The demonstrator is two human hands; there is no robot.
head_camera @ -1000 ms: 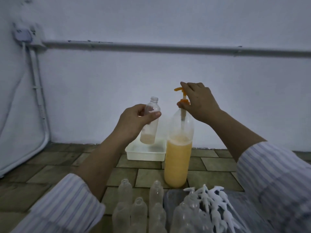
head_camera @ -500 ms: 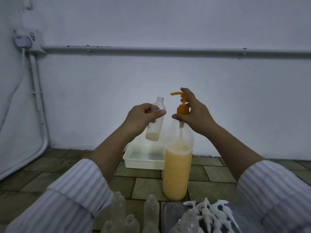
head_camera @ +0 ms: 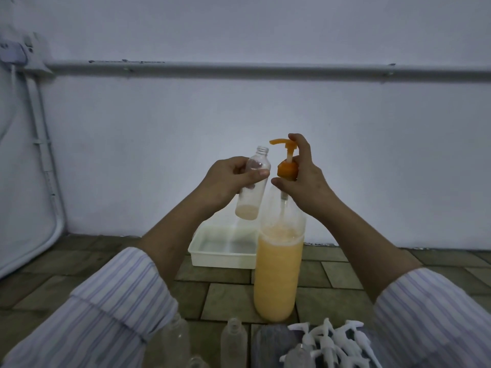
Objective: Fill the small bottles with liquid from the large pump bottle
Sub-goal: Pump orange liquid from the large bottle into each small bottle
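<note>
A large clear pump bottle [head_camera: 277, 272] stands on the tiled floor, over half full of orange liquid, with an orange pump head [head_camera: 286, 158] raised on its stem. My right hand [head_camera: 300, 179] curls round the pump collar, index finger over the top of the pump. My left hand [head_camera: 228, 181] grips a small clear bottle [head_camera: 252, 187], uncapped and tilted, with a little pale liquid at its bottom. Its open neck sits just left of and below the pump spout.
A white rectangular tray [head_camera: 220, 251] lies on the floor behind the big bottle. Several empty small bottles [head_camera: 233, 338] stand at the near edge, beside a pile of white pump tops [head_camera: 334, 341]. A pipe [head_camera: 239, 69] runs along the wall.
My left hand has brought the small bottle right and up, close to the spout. My right hand has slid down to the pump collar, and the view has tilted upward.
</note>
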